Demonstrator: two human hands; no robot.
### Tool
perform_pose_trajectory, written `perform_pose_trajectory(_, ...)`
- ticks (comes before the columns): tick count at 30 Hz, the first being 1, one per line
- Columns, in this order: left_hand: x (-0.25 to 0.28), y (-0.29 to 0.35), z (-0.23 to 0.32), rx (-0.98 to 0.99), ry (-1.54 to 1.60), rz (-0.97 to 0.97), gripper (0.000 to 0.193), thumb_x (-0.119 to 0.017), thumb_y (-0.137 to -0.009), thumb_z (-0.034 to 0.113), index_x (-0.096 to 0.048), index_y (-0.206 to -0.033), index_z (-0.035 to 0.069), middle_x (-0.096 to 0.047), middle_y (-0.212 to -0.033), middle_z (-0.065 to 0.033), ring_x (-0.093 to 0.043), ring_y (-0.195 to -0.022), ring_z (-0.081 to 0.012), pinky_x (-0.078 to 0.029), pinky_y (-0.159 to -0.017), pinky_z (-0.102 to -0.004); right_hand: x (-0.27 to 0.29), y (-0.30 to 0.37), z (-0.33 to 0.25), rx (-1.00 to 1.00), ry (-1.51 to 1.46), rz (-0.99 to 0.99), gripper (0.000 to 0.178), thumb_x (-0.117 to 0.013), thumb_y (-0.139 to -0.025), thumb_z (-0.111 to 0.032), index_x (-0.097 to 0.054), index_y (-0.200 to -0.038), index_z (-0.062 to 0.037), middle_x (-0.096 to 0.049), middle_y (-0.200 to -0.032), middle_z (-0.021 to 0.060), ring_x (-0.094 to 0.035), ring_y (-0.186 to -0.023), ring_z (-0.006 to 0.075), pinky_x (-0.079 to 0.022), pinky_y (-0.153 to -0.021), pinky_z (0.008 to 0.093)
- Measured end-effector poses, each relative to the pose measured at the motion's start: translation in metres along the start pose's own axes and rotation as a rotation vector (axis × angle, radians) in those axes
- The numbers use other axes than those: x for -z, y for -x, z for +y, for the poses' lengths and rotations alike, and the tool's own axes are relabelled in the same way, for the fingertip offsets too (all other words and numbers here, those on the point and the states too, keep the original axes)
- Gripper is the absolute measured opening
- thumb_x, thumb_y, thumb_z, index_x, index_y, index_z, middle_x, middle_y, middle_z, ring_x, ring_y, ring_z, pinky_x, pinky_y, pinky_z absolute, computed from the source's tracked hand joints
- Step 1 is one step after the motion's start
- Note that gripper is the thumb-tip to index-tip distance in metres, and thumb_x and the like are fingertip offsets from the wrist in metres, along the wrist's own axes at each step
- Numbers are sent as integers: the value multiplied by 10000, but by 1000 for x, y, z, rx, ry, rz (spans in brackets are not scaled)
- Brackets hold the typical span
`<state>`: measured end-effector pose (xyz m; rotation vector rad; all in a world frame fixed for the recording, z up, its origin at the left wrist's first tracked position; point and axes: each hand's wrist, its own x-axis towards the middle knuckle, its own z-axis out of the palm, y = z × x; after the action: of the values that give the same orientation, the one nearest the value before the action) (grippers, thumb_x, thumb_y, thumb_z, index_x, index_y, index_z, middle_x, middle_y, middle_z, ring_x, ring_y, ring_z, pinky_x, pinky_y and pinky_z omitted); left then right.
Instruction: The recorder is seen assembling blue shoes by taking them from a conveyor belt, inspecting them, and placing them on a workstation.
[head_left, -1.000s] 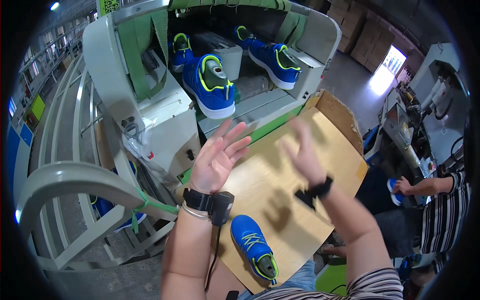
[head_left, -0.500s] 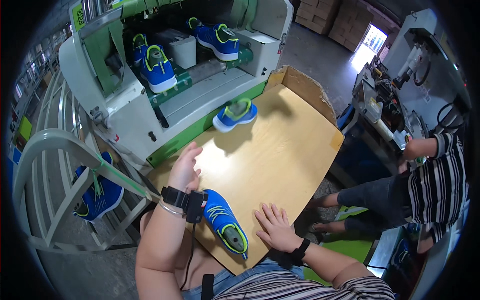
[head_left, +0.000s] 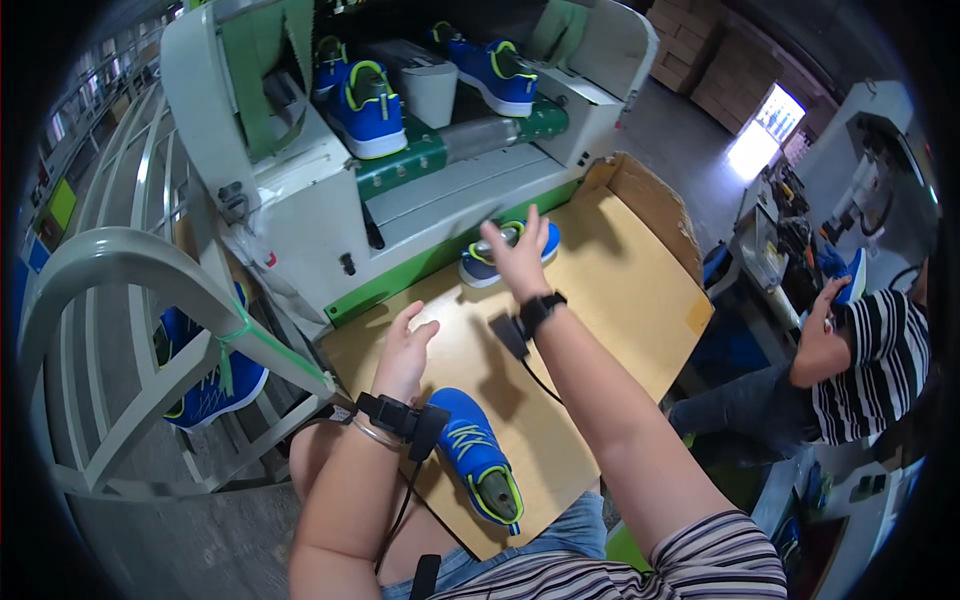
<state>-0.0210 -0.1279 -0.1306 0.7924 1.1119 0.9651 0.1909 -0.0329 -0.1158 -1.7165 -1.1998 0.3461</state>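
Observation:
A blue sneaker with lime trim (head_left: pixel 478 272) sits at the far side of the tan board (head_left: pixel 610 290), up against the green edge of the machine. My right hand (head_left: pixel 520 262) reaches over it with fingers apart, hiding its middle; whether they touch it I cannot tell. Over the board's left part my left hand (head_left: pixel 402 358) is raised, empty, its fingers loosely spread. Close to my body lies a second blue sneaker (head_left: pixel 472 452), toe pointing away, with yellow-green laces and a grey-green last in its opening.
Beyond the board, a pale machine (head_left: pixel 300 215) carries several blue sneakers (head_left: pixel 368 115) on a green roller conveyor (head_left: pixel 420 160). A metal rack (head_left: pixel 120 260) at left holds another sneaker (head_left: pixel 225 385). Cardboard (head_left: pixel 655 205) edges the board. At right, a person in stripes (head_left: pixel 870 360) holds a shoe.
My right hand has left the board's near part and reached forward to the far sneaker. That sneaker, blurred before, now rests by the machine's edge. My left hand stays raised. The view has shifted.

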Motion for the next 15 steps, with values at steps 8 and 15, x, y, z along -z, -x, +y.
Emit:
perform_pose_trajectory(8, 8, -17, -8, -91, -95, -76, 534, -687, -899, 248, -549, -1380, 61, -456, -1440, -201, -409, -1375, -329, -328, -1138, -384, 4, -9, 31, -163, -50, 3, 710, -719, -696, -130, -420, -1337, -77, -366, -1411, 222, -436, -1248, 356, -380, -1084, 431)
perform_pose_trajectory(15, 9, -6, 0, -91, -216, -85, 552, -665, -925, 272, -504, -1419, 85, -508, -1422, -191, -460, -1329, -306, -399, -1077, -461, 124, 103, -14, -272, -361, -496, 622, -604, -769, 87, -457, -1354, -66, -521, -1222, 111, -553, -1090, 190, -493, -934, 302)
